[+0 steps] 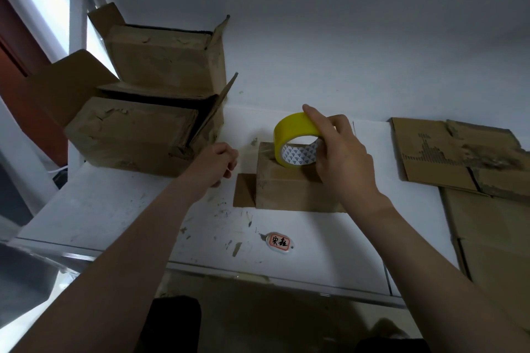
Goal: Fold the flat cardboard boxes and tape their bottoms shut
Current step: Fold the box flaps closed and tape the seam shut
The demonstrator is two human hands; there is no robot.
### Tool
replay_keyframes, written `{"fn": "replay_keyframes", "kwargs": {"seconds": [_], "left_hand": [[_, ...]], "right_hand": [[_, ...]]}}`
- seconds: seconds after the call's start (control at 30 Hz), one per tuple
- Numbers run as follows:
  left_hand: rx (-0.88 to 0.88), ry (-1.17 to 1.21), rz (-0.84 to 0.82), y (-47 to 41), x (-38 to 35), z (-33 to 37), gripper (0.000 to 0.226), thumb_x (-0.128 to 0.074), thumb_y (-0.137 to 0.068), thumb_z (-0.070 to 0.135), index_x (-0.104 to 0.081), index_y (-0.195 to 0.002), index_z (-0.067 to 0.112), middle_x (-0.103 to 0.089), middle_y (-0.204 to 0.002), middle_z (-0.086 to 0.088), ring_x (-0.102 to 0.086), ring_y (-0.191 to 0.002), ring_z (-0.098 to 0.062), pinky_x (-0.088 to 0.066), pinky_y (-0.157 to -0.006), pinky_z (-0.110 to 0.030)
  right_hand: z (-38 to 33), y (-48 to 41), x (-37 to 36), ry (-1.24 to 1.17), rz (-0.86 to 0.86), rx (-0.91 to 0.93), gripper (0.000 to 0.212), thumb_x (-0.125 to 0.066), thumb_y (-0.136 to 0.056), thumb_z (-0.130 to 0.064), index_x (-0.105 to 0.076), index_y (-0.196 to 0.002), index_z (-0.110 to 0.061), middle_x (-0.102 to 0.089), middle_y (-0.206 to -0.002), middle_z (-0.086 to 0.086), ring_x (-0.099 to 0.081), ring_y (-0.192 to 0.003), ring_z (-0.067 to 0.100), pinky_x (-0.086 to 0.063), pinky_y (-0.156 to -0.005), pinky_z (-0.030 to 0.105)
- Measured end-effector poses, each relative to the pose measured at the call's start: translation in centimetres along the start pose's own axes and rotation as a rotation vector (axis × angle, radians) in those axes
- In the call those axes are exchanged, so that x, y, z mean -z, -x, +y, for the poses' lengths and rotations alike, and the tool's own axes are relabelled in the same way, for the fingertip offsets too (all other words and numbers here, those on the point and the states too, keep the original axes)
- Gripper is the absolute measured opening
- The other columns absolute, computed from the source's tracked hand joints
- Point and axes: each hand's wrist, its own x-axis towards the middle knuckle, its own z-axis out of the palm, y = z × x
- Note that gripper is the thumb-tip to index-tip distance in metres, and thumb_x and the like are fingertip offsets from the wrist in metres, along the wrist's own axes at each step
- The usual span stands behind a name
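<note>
A small folded cardboard box sits on the white table, one flap lying flat to its left. On top of it stands a yellow tape roll, which my right hand grips from the right side with the index finger over the top. My left hand is to the left of the box, fingers curled, pinching the end of a clear strip of tape stretched from the roll. Two larger folded boxes are stacked at the back left with their flaps open.
Flat cardboard sheets lie at the right side of the table and run down toward the front edge. A small oval tag with red label lies near the front edge. A wall closes off the back.
</note>
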Motion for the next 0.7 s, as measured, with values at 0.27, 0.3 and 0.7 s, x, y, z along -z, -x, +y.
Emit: {"fn": "replay_keyframes", "kwargs": {"seconds": [0.27, 0.3, 0.7], "left_hand": [[-0.005, -0.115, 0.017, 0.0, 0.1, -1.0, 0.028, -0.047, -0.105, 0.026, -0.056, -0.079, 0.017, -0.055, -0.07, 0.004, -0.052, -0.059, -0.008, -0.033, -0.049, -0.022], [-0.016, -0.116, 0.019, 0.1, 0.2, -1.0, 0.029, -0.047, -0.105, 0.025, -0.055, -0.079, 0.017, -0.054, -0.071, 0.003, -0.051, -0.059, -0.009, -0.033, -0.047, -0.02], [0.036, -0.075, -0.021, -0.1, -2.7, -2.5, 0.025, -0.043, -0.097, 0.013, -0.057, -0.078, 0.02, -0.057, -0.07, 0.001, -0.054, -0.059, -0.015, -0.029, -0.034, -0.013]], "right_hand": [[-1.9, -0.3, -0.5, 0.056, -0.012, 0.045, 0.08, -0.059, -0.089, -0.002, -0.032, -0.149, -0.048, -0.042, -0.138, 0.009, -0.059, -0.088, 0.031, -0.044, -0.06, 0.033], [-2.0, -0.4, -0.6, 0.059, -0.008, 0.041, 0.08, -0.059, -0.089, -0.001, -0.033, -0.148, -0.049, -0.042, -0.138, 0.009, -0.059, -0.087, 0.031, -0.046, -0.06, 0.033], [-2.6, -0.6, -1.0, 0.078, 0.026, -0.003, 0.078, -0.057, -0.09, 0.003, -0.037, -0.145, -0.048, -0.042, -0.139, 0.009, -0.05, -0.081, 0.023, -0.052, -0.06, 0.036]]}}
